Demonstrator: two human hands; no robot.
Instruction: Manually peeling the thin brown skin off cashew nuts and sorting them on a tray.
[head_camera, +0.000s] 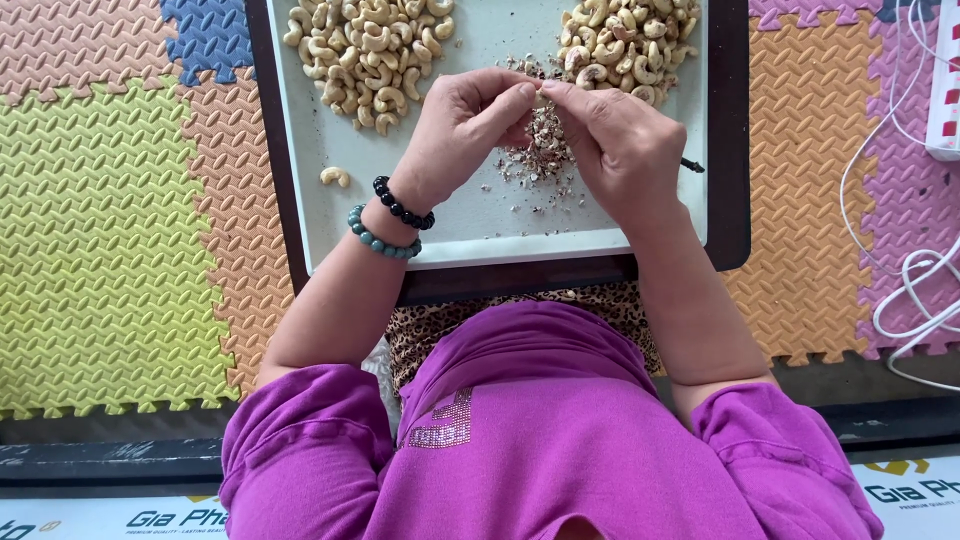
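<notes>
My left hand (455, 130) and my right hand (625, 145) meet fingertip to fingertip over a pale tray (470, 215). They pinch a small cashew nut between them, mostly hidden by the fingers. A thin dark tool tip (692, 165) sticks out past the right hand's outer edge. Under the hands lies a heap of brownish skin flakes (545, 150). One pile of cashews (370, 50) sits at the tray's far left and another cashew pile (625, 40) at the far right. My left wrist wears a black bead bracelet (402, 210) and a green one (383, 240).
A single cashew (335, 177) lies alone at the tray's left. The tray rests on a dark board (262, 150) over coloured foam floor mats (100, 200). White cables (900, 270) and a white power strip (945, 90) lie at the right.
</notes>
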